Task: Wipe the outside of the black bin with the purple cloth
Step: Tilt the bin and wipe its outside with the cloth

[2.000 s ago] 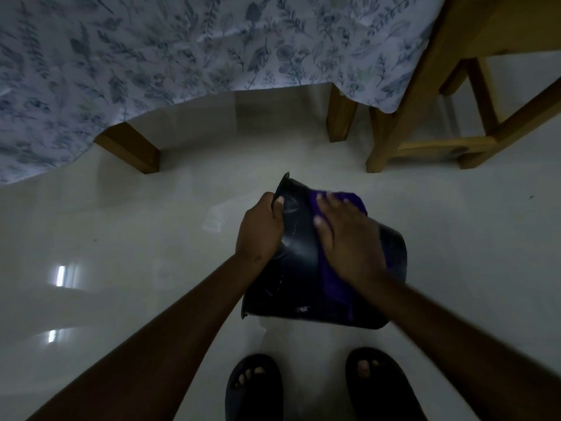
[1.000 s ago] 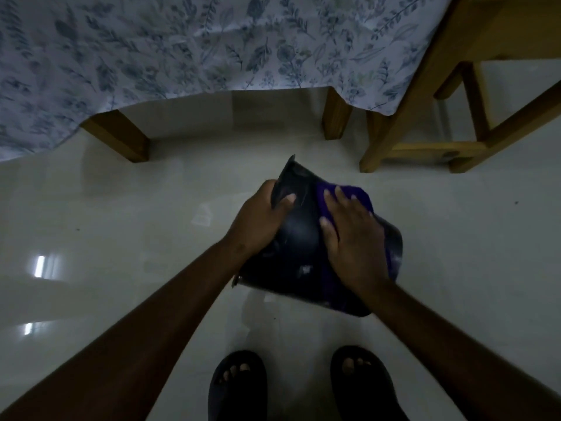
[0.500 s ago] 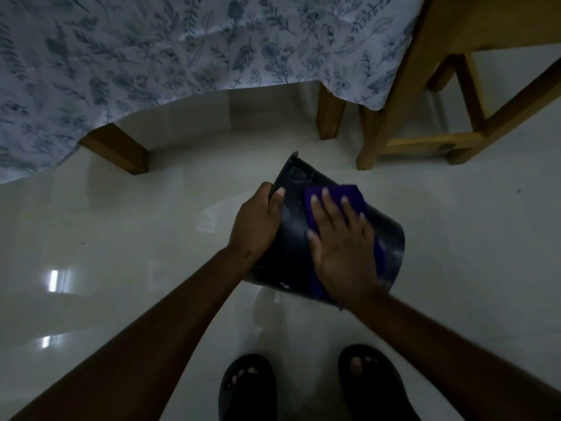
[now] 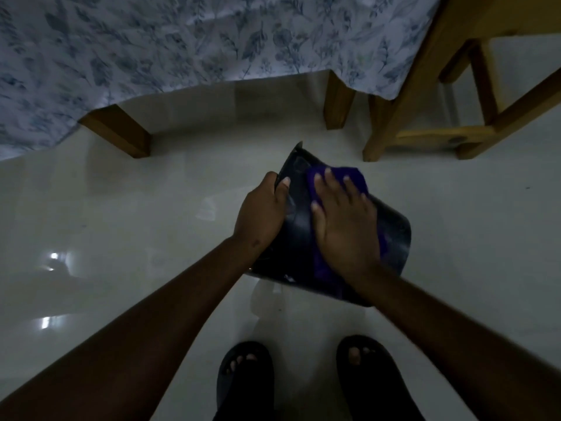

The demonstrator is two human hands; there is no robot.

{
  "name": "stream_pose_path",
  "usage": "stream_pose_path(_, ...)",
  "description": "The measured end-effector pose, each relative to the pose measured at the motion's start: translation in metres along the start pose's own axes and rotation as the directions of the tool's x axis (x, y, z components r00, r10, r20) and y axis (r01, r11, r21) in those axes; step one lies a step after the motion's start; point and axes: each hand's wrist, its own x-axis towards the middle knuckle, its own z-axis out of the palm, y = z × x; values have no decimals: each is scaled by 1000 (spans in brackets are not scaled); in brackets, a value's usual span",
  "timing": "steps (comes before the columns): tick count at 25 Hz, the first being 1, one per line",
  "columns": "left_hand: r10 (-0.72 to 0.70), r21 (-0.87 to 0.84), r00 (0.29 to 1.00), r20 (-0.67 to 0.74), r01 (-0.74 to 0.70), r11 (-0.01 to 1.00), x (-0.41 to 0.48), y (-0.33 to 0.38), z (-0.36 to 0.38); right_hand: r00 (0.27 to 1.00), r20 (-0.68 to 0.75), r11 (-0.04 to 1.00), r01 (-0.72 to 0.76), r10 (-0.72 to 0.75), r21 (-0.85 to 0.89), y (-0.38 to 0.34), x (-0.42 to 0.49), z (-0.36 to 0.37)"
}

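Note:
The black bin [image 4: 394,238] is tilted on its side above the pale floor, its rim pointing away toward the table. My left hand [image 4: 262,208] grips the bin's rim on the left, thumb over the edge. My right hand [image 4: 343,226] lies flat on the purple cloth [image 4: 352,176], pressing it against the bin's upper outer wall. The cloth shows beyond my fingertips and again below my wrist. Much of the cloth is hidden under my palm.
A table with a floral cloth [image 4: 182,41] and wooden legs [image 4: 121,132] stands ahead. A wooden chair [image 4: 440,117] is at the upper right. My feet in dark sandals [image 4: 246,378] stand on the glossy tiled floor [image 4: 121,223] right below the bin.
My right hand has slid the purple cloth along the bin's wall, up toward the rim. The bin has shifted and turned a little in my left hand's hold.

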Motion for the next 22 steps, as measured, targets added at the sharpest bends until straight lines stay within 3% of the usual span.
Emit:
stream_pose_path(4,-18,44,1000,14,17,999,2,9,-4,987,4,981,-158,158,109,23,27,-9)
stream_pose_path(7,-50,72,999,16,49,996,10,16,-1,998,10,998,-55,55,-39,-4,-47,1)
stream_pose_path(9,-52,58,999,10,51,997,6,13,1,999,-19,999,27,-27,-19,-19,-73,5)
stream_pose_path(13,-103,55,995,14,102,993,6,8,-6,1000,-11,994,-9,11,107,-6,-1,-5)
stream_pose_path(16,-146,-149,982,116,162,975,9,14,-16,999,43,985,-4,-3,170,13,38,-7)
stream_pose_path(19,-39,-51,994,105,44,998,-12,3,-19,994,108,974,-1,-25,227,25,49,-9)
stream_pose_path(22,-1,19,999,49,0,1000,-14,-5,-16,999,28,996,-21,19,82,22,-5,-5)
